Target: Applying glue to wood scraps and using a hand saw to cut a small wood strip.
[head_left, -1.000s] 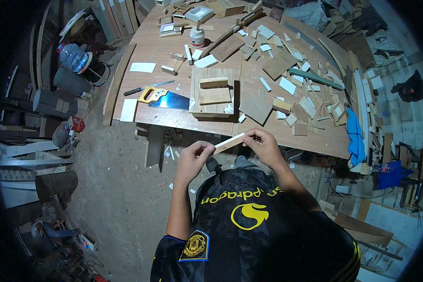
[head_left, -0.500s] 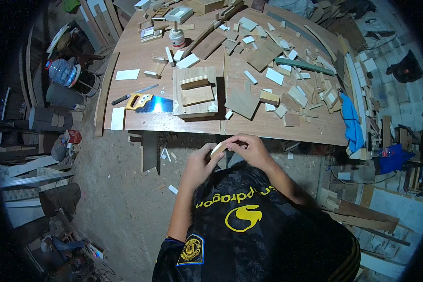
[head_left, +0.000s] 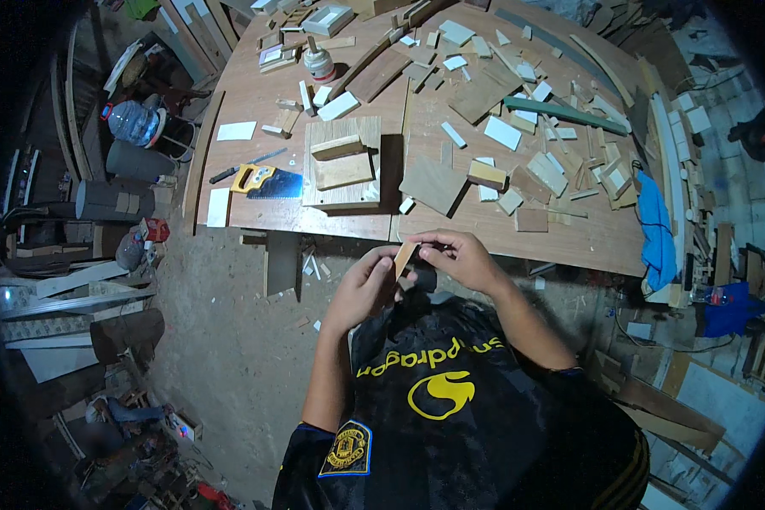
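Observation:
A small flat piece of wood [head_left: 405, 259] is held up in front of my body, just off the table's near edge. My left hand [head_left: 367, 285] grips it between thumb and fingers. At its upper end, the fingers of my right hand [head_left: 457, 259] are pinched closed; whether they hold the wood or something tiny at its edge is hard to see. Beyond my hands, a wooden block [head_left: 342, 194] stands on the table with two smaller wood pieces [head_left: 345, 172] on top. To its left lies a yellow-handled handsaw [head_left: 268, 182].
The brown worktable [head_left: 289, 219] carries many wood offcuts, a glue jar [head_left: 319, 65] with a brush, a thin saw [head_left: 246, 167] and a green strip [head_left: 565, 115]. Blue cloth [head_left: 654, 225] hangs at its right edge. A water jug [head_left: 134, 124] stands at the left.
The wood piece has been turned so its broad face shows more. My right hand has shifted slightly right, and the whole view has moved a little.

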A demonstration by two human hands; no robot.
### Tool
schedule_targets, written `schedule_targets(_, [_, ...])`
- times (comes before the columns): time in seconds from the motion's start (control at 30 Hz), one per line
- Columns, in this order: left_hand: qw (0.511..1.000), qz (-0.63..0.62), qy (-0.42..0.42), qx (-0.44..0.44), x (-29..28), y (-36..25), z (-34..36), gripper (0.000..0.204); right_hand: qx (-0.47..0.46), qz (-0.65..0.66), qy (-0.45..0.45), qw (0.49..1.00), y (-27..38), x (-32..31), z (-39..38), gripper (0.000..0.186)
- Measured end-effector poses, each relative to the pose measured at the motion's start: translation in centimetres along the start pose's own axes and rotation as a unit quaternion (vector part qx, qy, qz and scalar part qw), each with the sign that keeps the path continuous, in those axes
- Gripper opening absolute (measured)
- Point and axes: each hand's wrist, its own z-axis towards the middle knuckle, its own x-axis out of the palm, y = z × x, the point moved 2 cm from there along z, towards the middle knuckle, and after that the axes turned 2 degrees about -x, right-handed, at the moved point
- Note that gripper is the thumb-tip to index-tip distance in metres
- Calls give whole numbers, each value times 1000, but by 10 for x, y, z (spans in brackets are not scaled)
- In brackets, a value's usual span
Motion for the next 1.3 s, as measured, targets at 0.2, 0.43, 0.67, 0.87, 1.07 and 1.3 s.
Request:
schedule_targets(0.2, [990, -127, 60, 14, 18, 5, 10, 43, -37, 23, -5, 999, -6, -18, -14, 32])
schedule_targets(0.43, [1000, -3, 12, 24, 14, 2, 15, 41, -33, 16, -26, 999, -5, -22, -15, 27])
schedule_targets(0.67, [977, 180, -50, 99, -1, 13, 10, 34, -39, -29, 12, 999, -8, -15, -5, 25])
schedule_targets(0.87, [976, 185, -93, 61, -18, 19, -11, 35, -24, -73, 84, 994, 2, 10, 15, 26])
schedule_targets(1.07, [972, 180, -144, 39, -44, 30, -38, 37, -3, -84, 137, 987, 2, 45, 36, 26])
schedule_targets(1.3, [972, 145, -182, 37, -92, 42, -76, 37, -1, -77, 208, 975, 9, 106, 59, 28])
